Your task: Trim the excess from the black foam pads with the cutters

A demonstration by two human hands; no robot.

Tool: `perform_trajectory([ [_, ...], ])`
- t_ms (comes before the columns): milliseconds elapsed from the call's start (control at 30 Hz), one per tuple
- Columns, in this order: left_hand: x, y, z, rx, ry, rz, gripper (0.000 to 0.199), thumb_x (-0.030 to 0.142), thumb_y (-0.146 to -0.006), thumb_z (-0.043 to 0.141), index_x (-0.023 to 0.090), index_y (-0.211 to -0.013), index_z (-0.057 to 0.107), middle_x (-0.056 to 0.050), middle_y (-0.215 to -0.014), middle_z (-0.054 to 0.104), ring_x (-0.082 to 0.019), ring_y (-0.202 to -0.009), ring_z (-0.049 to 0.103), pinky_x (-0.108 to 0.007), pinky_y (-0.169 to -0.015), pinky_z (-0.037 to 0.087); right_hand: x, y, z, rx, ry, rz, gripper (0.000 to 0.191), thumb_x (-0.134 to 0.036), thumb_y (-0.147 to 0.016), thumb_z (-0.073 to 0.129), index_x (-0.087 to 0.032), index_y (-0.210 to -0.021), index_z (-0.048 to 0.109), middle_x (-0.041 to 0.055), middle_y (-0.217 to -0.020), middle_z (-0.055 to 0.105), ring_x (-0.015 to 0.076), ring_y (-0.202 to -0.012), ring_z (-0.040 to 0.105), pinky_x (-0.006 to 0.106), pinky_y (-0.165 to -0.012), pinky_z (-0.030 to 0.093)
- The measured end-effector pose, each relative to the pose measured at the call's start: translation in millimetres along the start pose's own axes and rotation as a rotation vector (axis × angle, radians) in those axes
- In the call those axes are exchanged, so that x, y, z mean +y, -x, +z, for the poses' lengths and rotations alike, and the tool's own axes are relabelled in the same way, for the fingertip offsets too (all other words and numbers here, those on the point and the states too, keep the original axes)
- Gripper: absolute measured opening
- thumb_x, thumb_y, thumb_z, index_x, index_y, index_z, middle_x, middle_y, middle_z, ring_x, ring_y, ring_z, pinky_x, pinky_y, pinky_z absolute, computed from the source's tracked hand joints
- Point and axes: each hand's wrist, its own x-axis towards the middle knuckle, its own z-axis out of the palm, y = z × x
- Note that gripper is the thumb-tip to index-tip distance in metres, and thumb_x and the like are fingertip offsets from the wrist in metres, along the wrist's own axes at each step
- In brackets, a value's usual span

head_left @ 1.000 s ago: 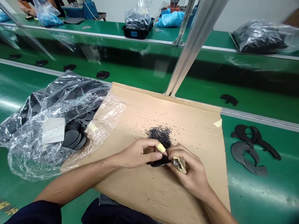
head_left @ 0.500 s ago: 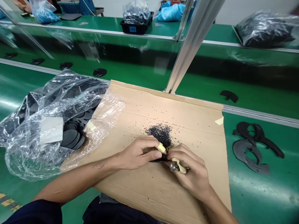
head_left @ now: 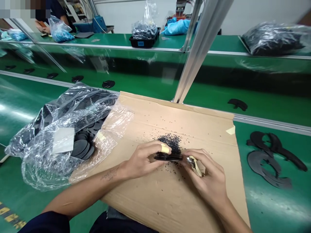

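So, far left of the left fingers: clear plastic bag (head_left: 64, 111) with a pale label (head_left: 63, 139) on it, dark discs (head_left: 80, 147) spilling at its mouth. Plenty in there, so I'd call most of the stock unworked. Beyond the bag, past the rail, a row of dark pieces (head_left: 108, 84); can't tell if those are done.

Left hand (head_left: 143, 158): thumb and fingers pinched on a thin black piece (head_left: 168, 157), held near edge-on, one finger wrapped in yellow tape (head_left: 165, 149). That's the part in work, sitting between the two hands over the cardboard (head_left: 155, 204).

Just behind the pinched fingertips: heap of black bits (head_left: 171, 139), strays all round it. Reads as a fair amount of work done, count unknown. Can't see whether the held piece is finished.

Right hand (head_left: 211, 173): fingers curled round a small shiny metal tool (head_left: 195, 166) with a tan wrap, tips at the held piece's right edge; contact unclear.

Well right of the right fingers: curved black pieces (head_left: 257, 161) on the green bench (head_left: 272, 207), another curved piece (head_left: 237, 104) farther back. Done or waiting, can't tell.
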Motion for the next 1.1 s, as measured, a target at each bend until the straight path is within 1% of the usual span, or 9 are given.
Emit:
perform_trajectory([
  [133, 2.1, 0.2, 1.5, -0.008, -0.024, 0.028, 0.011, 0.014, -0.093, 0.063, 0.015, -0.104, 0.064, -0.010, -0.103, 0.073, -0.019, -0.098, 0.070, -0.033, -0.085, 0.061, -0.3, 1.7, 0.0, -0.015, 0.004, -0.038, 0.018, -0.013, -0.089, 0.065, -0.024, -0.104, 0.066, 0.0078, -0.093, 0.072, 0.0243, -0.084, 0.069, 0.039, -0.073, 0.056],
  [300, -1.4, 5.7, 3.7, -0.117, -0.283, 0.080, 0.026, 0.008, -0.092, 0.056, 0.014, -0.116, 0.061, -0.010, -0.100, 0.069, -0.020, -0.091, 0.066, -0.034, -0.077, 0.060, -8.3, 6.1, 3.5, -0.068, -0.003, -0.184, 0.024, -0.006, -0.085, 0.065, -0.023, -0.102, 0.066, 0.0067, -0.091, 0.072, 0.0219, -0.077, 0.068, 0.038, -0.067, 0.053],
  [400, -4.7, 8.0, 4.1, -0.169, -0.324, 0.108, 0.033, 0.001, -0.089, 0.050, 0.015, -0.117, 0.062, -0.011, -0.107, 0.067, -0.020, -0.095, 0.066, -0.034, -0.078, 0.060, -12.5, 5.3, 3.6, -0.099, -0.122, -0.156, 0.024, -0.005, -0.086, 0.065, -0.023, -0.101, 0.064, 0.0061, -0.087, 0.070, 0.0208, -0.075, 0.067, 0.037, -0.066, 0.054],
  [467, -6.4, 7.7, 3.8, -0.137, -0.287, 0.111, 0.036, -0.001, -0.089, 0.048, 0.016, -0.117, 0.062, -0.011, -0.109, 0.068, -0.020, -0.099, 0.066, -0.034, -0.082, 0.061, -11.4, 3.2, 1.3, -0.043, -0.163, -0.097, 0.021, -0.006, -0.087, 0.064, -0.023, -0.099, 0.065, 0.0058, -0.085, 0.069, 0.0211, -0.074, 0.067, 0.036, -0.064, 0.054],
  [533, -7.2, 6.6, 3.2, -0.088, -0.238, 0.113, 0.036, 0.000, -0.090, 0.048, 0.017, -0.118, 0.063, -0.010, -0.109, 0.069, -0.018, -0.101, 0.068, -0.033, -0.084, 0.061, -6.5, 0.9, -2.0, 0.050, -0.080, -0.045, 0.018, -0.009, -0.087, 0.065, -0.023, -0.098, 0.066, 0.0058, -0.083, 0.069, 0.0216, -0.073, 0.066, 0.036, -0.064, 0.053],
  [600, -6.8, 5.8, 2.6, -0.067, -0.189, 0.118, 0.036, 0.001, -0.091, 0.049, 0.017, -0.119, 0.064, -0.009, -0.108, 0.070, -0.017, -0.099, 0.069, -0.031, -0.083, 0.062, 0.3, -0.7, -5.1, 0.068, 0.069, -0.036, 0.015, -0.013, -0.088, 0.066, -0.023, -0.099, 0.068, 0.0062, -0.084, 0.070, 0.0221, -0.074, 0.066, 0.036, -0.066, 0.052],
  [800, -2.5, 9.5, 2.6, -0.085, -0.167, 0.106, 0.031, 0.007, -0.096, 0.052, 0.014, -0.125, 0.061, -0.011, -0.104, 0.072, -0.017, -0.093, 0.070, -0.029, -0.078, 0.062, 9.8, 1.3, -6.0, -0.129, 0.333, -0.152, 0.019, -0.011, -0.093, 0.055, -0.021, -0.105, 0.066, 0.0081, -0.091, 0.073, 0.0231, -0.080, 0.065, 0.037, -0.068, 0.046],
  [933, -2.7, 12.0, 2.9, -0.077, -0.197, 0.112, 0.029, 0.010, -0.097, 0.053, 0.014, -0.124, 0.062, -0.011, -0.109, 0.073, -0.018, -0.099, 0.070, -0.032, -0.084, 0.063, 7.8, 2.9, -4.2, -0.152, 0.370, -0.196, 0.022, -0.006, -0.092, 0.051, -0.020, -0.105, 0.063, 0.0086, -0.093, 0.073, 0.0227, -0.080, 0.062, 0.036, -0.068, 0.043],
  [1100, -3.1, 11.2, 3.3, -0.099, -0.254, 0.117, 0.025, 0.010, -0.097, 0.052, 0.016, -0.118, 0.065, -0.009, -0.103, 0.074, -0.017, -0.093, 0.071, -0.031, -0.080, 0.064, 9.0, 3.6, -2.3, -0.164, 0.391, -0.213, 0.021, -0.006, -0.092, 0.053, -0.019, -0.105, 0.063, 0.0082, -0.093, 0.073, 0.0223, -0.079, 0.061, 0.036, -0.067, 0.041],
])
